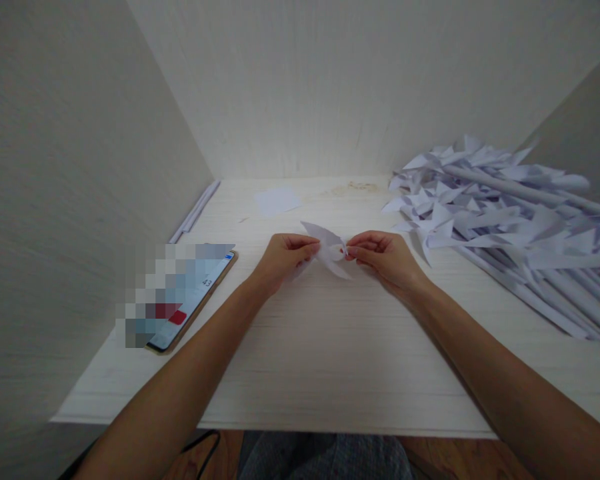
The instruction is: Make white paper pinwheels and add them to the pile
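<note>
Both forearms are seen bare to past the elbow; no sleeves, watch or rings are worn. The left hand [283,259] and right hand [384,257] are ungloved, with short, unpainted nails. Grey patterned cloth is worn over the lap.

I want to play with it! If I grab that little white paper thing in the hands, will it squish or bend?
Probably, yes. The folded paper piece looks thin, with pointed flaps sticking out, so it would likely bend or crumple under a tight squeeze. The left hand and right hand pinch it with fingertips only, which suggests it is very light.
</note>
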### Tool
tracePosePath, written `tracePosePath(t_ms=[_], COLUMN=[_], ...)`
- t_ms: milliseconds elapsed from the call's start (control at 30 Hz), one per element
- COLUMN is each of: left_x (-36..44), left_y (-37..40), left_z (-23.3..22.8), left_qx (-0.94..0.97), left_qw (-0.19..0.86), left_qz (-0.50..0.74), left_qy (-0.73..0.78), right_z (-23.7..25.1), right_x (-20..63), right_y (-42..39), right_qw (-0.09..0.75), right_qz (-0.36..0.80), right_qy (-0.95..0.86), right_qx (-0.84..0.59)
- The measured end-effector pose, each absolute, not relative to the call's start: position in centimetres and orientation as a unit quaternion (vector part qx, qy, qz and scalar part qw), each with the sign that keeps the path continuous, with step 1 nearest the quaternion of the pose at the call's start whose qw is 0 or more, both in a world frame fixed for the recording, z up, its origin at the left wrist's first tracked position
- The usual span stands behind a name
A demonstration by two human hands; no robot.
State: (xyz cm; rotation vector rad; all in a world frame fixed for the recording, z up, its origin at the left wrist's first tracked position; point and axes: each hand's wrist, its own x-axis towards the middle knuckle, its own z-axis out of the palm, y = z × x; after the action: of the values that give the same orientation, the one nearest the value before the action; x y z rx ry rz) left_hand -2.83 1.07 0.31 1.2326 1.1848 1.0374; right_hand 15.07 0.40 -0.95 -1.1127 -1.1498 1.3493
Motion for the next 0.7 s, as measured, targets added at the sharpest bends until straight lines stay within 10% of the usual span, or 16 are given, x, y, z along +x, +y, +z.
tracePosePath(t_ms=[700], left_x=[-2.1], left_y=[0.8], left_z=[-0.5], left_qx=[0.597], left_qw=[0.474], left_qz=[0.363], left_qy=[0.536], right_z=[-0.2], right_x=[14.0], right_y=[-0.6], right_qw=[0.437], right_qz=[0.312], right_qy=[-0.660], right_qx=[-0.526])
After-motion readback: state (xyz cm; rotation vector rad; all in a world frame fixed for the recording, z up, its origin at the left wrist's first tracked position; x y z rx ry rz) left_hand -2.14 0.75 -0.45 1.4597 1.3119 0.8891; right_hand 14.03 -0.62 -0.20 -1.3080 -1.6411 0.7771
